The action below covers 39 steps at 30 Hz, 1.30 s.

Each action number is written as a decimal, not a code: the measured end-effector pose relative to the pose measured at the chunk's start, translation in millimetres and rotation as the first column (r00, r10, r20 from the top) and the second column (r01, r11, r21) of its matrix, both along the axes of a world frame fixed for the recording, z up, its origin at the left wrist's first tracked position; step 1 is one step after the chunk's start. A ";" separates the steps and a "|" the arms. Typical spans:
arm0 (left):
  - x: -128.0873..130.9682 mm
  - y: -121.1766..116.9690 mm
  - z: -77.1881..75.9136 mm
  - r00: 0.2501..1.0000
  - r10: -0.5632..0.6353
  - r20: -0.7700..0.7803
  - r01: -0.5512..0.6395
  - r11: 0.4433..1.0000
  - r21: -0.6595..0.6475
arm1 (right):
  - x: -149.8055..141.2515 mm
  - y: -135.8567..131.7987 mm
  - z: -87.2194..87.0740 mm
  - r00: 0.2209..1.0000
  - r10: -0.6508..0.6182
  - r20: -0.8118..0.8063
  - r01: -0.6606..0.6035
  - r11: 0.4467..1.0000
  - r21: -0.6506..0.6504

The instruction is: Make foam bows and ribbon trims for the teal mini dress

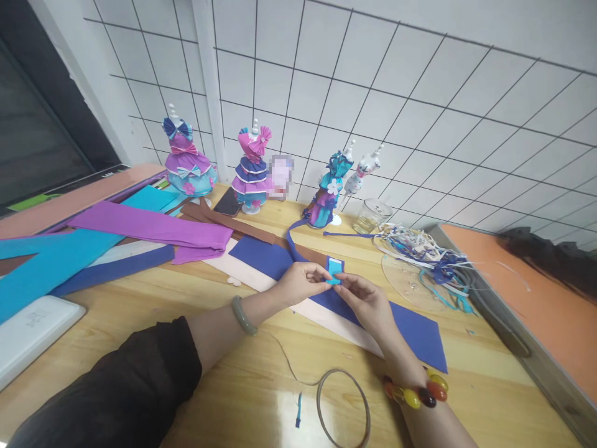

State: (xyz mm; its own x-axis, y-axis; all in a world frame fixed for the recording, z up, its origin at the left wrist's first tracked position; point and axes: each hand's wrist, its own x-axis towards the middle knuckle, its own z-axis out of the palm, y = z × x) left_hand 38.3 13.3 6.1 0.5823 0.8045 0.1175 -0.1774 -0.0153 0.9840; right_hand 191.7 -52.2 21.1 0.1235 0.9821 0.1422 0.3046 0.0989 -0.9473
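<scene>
My left hand (305, 281) and my right hand (366, 300) meet near the middle of the view, fingertips pinched on a small turquoise strip (334, 266) with dark blue edges. Its upper end shows above my fingers; the lower part is mostly hidden by them. Under both hands lies a wide dark blue strip (415, 333), with a pale pink strip (321, 316) along its near side. A narrow dark blue ribbon (291, 239) curls up just behind my left hand.
Miniature dress forms in ruffled dresses, including a purple one (189, 163), stand along the tiled wall. Left are stacked coloured strips (153, 224) and a white box (37, 333). Right are a glass jar (372, 214), tangled ribbon scraps (415, 246) and an orange tray (527, 292). In front lies a cord ring (319, 404).
</scene>
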 end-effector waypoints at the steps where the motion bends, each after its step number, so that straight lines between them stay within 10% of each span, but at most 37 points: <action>1: -0.2 -0.3 0.6 1.000 0.003 -0.004 -0.003 1.000 0.003 | -0.4 -0.1 0.4 1.000 -0.004 -0.007 0.004 1.000 0.002; 39: -2.8 -3.8 9.9 0.984 0.106 -0.141 -0.083 0.984 0.159 | 7.0 2.1 -1.2 0.921 0.017 0.389 -0.106 0.972 0.209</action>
